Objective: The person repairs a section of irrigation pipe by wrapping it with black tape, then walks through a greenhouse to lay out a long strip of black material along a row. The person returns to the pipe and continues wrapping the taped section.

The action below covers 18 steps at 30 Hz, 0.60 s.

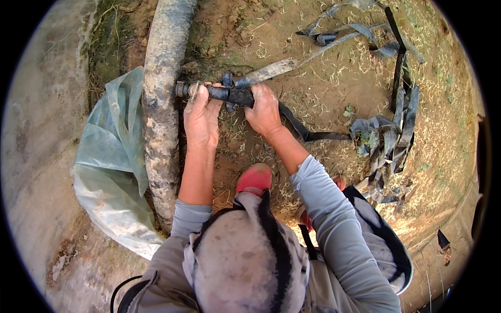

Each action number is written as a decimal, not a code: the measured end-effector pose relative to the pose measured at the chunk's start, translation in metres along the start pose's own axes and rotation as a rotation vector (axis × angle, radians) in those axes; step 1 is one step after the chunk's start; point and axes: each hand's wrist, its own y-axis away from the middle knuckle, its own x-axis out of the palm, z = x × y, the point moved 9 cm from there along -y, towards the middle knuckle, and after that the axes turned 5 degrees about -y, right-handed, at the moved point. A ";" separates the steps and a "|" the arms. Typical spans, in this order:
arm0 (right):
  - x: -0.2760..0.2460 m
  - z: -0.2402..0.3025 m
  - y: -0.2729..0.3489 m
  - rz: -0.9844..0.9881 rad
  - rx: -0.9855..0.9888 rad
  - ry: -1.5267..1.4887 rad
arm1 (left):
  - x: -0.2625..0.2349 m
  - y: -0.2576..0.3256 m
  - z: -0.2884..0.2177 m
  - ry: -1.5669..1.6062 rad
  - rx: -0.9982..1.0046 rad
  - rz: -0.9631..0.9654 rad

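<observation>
Both my grips are closed on things: my left grip (202, 117) pinches a black tubular connector (218, 93) between thumb and fingers, and my right grip (264, 109) clasps the black flat hose (293, 121) where it meets that connector. The connector lies roughly crosswise before me, its ribbed collar (181, 88) up against the right edge of a thick, mottled pipe (160, 109); whether it is fixed in there, I cannot tell. From my right grip the hose trails off rightward toward a tangle of black plastic strips (404, 117). Just above my grips, a muddy flat tube (271, 71) slants up and away across the bare soil (326, 86). Left of the pipe, a crumpled translucent plastic sheet (109, 141) lies against it. My red shoe (254, 178) is planted below, between my forearms.
</observation>
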 end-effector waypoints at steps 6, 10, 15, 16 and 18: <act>-0.005 0.010 -0.003 -0.002 0.007 -0.004 | 0.001 0.002 -0.001 0.050 -0.002 -0.054; -0.012 0.022 -0.005 0.003 0.012 0.016 | -0.002 0.000 0.001 -0.006 0.013 -0.010; -0.019 0.033 -0.009 0.010 -0.028 0.104 | 0.001 0.000 0.000 0.002 0.023 -0.005; -0.020 0.035 -0.011 0.006 -0.043 0.126 | 0.000 -0.001 0.000 0.004 0.035 -0.010; -0.019 0.038 -0.015 0.048 -0.048 0.153 | -0.001 -0.002 0.000 0.009 0.057 -0.021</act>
